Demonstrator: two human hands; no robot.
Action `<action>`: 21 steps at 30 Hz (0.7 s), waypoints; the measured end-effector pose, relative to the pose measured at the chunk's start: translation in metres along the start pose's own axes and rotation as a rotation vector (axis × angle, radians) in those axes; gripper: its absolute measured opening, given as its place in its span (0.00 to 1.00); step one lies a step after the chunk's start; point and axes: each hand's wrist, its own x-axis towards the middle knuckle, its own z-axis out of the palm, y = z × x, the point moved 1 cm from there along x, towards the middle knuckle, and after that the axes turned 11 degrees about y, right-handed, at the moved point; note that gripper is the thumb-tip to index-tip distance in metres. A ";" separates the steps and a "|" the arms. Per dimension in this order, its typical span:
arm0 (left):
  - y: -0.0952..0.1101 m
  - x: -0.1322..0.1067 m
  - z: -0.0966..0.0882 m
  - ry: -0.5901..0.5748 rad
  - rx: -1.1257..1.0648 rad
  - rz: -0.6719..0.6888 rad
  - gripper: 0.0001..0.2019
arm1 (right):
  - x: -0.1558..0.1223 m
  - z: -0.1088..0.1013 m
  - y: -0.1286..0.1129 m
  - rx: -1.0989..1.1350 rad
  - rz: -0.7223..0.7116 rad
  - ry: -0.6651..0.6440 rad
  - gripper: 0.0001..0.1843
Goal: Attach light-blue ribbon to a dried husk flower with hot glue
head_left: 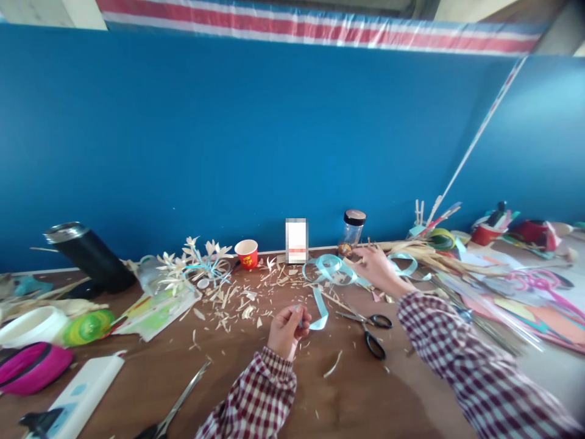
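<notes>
My left hand (289, 329) is closed in a pinch above the brown table, with the end of a light blue ribbon (320, 312) at its fingertips. From there the ribbon runs back to its loose loops (336, 268). My right hand (377, 267) is stretched over the right side of these loops, fingers apart and pointing left; what lies under them is partly hidden. Between my hands lie black-handled scissors (372, 332), blades partly spread. Just behind the right fingers stands a clear jar with a black lid (354, 228).
Pale scraps (247, 299) litter the table. Nearby stand a red paper cup (247, 253), husk flowers (196, 265) and a tilted black flask (94, 256). More scissors (176, 408) and a power strip (85, 390) lie front left. Dried strips (425, 253) and coloured sheets fill the right.
</notes>
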 end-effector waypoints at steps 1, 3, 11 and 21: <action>0.000 0.000 0.000 -0.003 0.005 -0.003 0.19 | -0.004 0.010 -0.016 -0.043 -0.112 -0.076 0.24; 0.000 0.001 -0.001 -0.008 0.020 -0.002 0.20 | -0.010 0.027 -0.042 -0.135 -0.204 -0.200 0.26; 0.001 0.003 -0.001 0.003 0.042 0.008 0.21 | 0.000 0.046 -0.043 -0.177 -0.080 -0.166 0.10; -0.004 0.005 -0.004 -0.004 0.038 0.027 0.20 | 0.034 -0.043 0.093 -0.184 0.317 0.180 0.12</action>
